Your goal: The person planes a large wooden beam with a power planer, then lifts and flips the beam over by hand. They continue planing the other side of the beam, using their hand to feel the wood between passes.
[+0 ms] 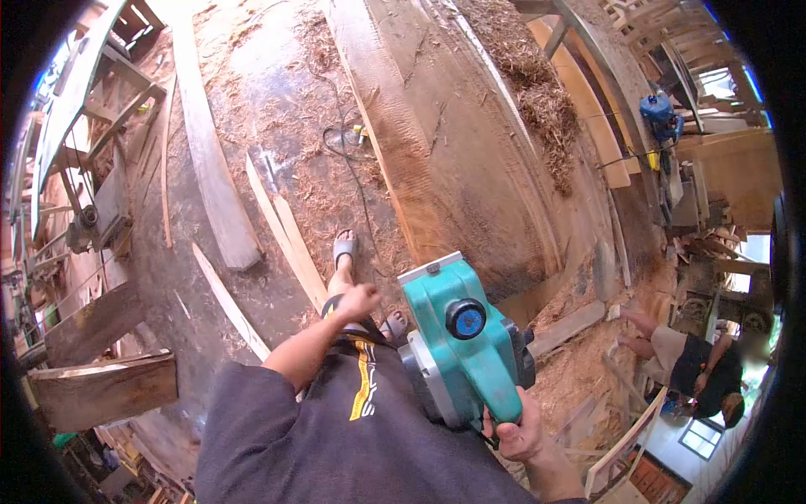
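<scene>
Fingers of my right hand (522,435) are wrapped round the teal planer's (468,357) handle, its body running ahead and slightly left, roughly along the wide slab (478,143). Left hand (359,301)'s farther off, can't tell if it's fully closed.

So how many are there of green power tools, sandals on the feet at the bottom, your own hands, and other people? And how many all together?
Green power tool: 1
Sandals: 2 (upper sandal, lower sandal)
My hands: 2 (left hand, right hand)
Other person: 1
Total: 6
</scene>
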`<state>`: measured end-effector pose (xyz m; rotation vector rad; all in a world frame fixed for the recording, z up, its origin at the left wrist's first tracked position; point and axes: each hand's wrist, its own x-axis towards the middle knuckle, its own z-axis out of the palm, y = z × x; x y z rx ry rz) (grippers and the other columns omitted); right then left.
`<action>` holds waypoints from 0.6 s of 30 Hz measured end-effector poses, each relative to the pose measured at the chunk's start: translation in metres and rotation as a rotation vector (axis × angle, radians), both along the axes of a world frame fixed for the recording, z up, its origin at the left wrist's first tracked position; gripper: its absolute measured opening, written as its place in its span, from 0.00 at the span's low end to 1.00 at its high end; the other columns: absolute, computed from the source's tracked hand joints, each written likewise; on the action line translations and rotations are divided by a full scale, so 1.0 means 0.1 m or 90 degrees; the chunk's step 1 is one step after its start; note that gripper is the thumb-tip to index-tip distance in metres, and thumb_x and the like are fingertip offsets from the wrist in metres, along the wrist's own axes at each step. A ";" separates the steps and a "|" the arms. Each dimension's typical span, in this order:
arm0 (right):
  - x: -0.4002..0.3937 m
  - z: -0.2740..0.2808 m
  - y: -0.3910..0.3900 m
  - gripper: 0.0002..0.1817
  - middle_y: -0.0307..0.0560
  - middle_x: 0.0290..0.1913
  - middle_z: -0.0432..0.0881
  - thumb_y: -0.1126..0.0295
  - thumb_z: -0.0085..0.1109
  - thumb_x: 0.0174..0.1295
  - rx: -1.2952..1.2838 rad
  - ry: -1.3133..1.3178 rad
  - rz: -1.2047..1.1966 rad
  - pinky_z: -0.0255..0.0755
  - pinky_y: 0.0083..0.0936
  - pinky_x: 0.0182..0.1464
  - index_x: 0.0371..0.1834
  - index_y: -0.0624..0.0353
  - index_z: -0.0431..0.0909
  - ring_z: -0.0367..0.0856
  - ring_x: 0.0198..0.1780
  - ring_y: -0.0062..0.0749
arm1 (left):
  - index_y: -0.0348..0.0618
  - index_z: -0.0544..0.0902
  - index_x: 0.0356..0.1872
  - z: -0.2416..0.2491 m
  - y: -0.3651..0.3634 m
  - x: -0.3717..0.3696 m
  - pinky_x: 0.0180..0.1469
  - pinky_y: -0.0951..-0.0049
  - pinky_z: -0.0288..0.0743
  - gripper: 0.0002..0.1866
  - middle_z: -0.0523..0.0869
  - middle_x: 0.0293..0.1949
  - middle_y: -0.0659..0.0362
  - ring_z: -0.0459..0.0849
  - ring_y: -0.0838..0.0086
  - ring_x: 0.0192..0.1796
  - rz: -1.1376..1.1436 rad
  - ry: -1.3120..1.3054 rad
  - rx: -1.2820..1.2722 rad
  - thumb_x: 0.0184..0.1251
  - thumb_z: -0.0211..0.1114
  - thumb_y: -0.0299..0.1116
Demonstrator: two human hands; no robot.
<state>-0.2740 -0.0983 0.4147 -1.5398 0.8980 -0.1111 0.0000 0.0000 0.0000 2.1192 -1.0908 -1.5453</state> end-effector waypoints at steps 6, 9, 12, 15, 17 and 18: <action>0.77 0.01 -0.16 0.42 0.41 0.28 0.75 0.31 0.54 0.65 0.080 -0.026 -0.048 0.68 0.20 0.27 0.48 0.69 0.72 0.74 0.24 0.20 | 0.44 0.85 0.55 0.57 0.25 -0.86 0.53 0.53 0.79 0.20 0.89 0.47 0.43 0.88 0.51 0.51 -0.318 0.159 -0.149 0.67 0.63 0.44; 1.30 -0.08 -0.48 0.38 0.40 0.28 0.75 0.34 0.54 0.69 0.038 -0.065 -0.044 0.67 0.20 0.26 0.48 0.68 0.72 0.73 0.24 0.19 | 0.45 0.85 0.55 0.33 0.28 -1.27 0.53 0.53 0.79 0.20 0.89 0.48 0.44 0.87 0.50 0.51 -0.476 0.291 -0.232 0.67 0.63 0.44; 1.91 -0.09 -0.88 0.28 0.38 0.28 0.74 0.45 0.50 0.75 -0.016 -0.110 -0.034 0.66 0.19 0.25 0.45 0.64 0.73 0.72 0.23 0.18 | 0.46 0.85 0.55 -0.51 0.46 -1.54 0.53 0.53 0.79 0.19 0.89 0.48 0.44 0.87 0.49 0.51 -0.555 0.426 -0.372 0.68 0.63 0.43; 2.71 -0.16 -1.39 0.21 0.37 0.26 0.74 0.51 0.48 0.78 -0.109 -0.157 -0.029 0.65 0.20 0.23 0.40 0.60 0.75 0.72 0.20 0.17 | 0.46 0.85 0.54 -0.40 0.37 -1.10 0.53 0.54 0.79 0.19 0.89 0.48 0.45 0.87 0.49 0.52 -0.488 0.471 -0.330 0.67 0.63 0.42; 3.29 -0.25 -1.80 0.21 0.37 0.24 0.75 0.52 0.49 0.77 -0.188 -0.178 -0.017 0.65 0.21 0.22 0.35 0.58 0.77 0.73 0.19 0.18 | 0.47 0.86 0.53 0.56 0.03 -0.37 0.54 0.54 0.79 0.18 0.89 0.49 0.45 0.87 0.50 0.53 -0.393 0.456 -0.225 0.66 0.63 0.41; 3.60 -0.27 -2.04 0.24 0.39 0.25 0.78 0.47 0.51 0.75 -0.223 -0.151 -0.009 0.70 0.23 0.24 0.34 0.59 0.79 0.77 0.20 0.21 | 0.47 0.86 0.52 0.33 0.08 -0.29 0.54 0.55 0.79 0.17 0.89 0.49 0.45 0.87 0.51 0.53 -0.351 0.345 -0.145 0.66 0.63 0.40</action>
